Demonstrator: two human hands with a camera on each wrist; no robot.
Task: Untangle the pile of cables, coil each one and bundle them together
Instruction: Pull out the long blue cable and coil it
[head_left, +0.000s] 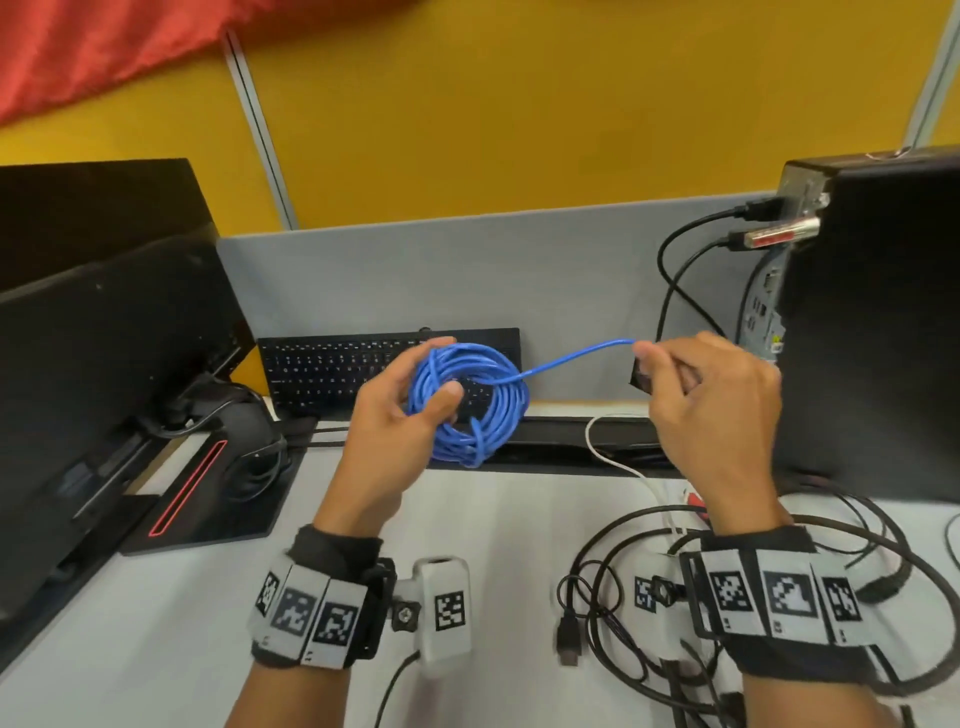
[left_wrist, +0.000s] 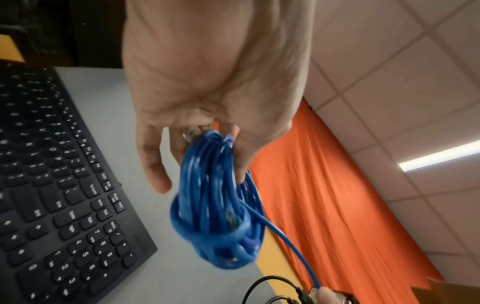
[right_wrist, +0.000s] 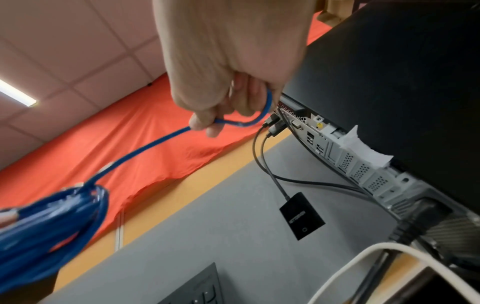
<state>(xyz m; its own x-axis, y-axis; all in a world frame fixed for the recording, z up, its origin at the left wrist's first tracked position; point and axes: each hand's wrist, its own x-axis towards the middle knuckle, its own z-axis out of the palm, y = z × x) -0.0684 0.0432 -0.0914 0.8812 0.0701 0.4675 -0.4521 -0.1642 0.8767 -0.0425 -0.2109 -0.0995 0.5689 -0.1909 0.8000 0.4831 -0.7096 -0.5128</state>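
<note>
My left hand (head_left: 395, 410) grips the coiled blue cable (head_left: 467, 402) above the counter (head_left: 493, 519). Its free end runs rightward, slightly upward, pinched in my right hand (head_left: 711, 415).

We see our left hand (head_left: 400, 410) and right hand (head_left: 722, 415) bare, with no sleeves on the forearms. Each wrist wears a dark fabric band (head_left: 332, 551) wrapped with grey panels carrying black-and-white square markers (head_left: 784, 597). A white camera housing (head_left: 444, 608) with its own marker sits on a black bracket (head_left: 405, 616) at the left wrist; a thin dark cable (head_left: 395, 686) leaves it.
</note>
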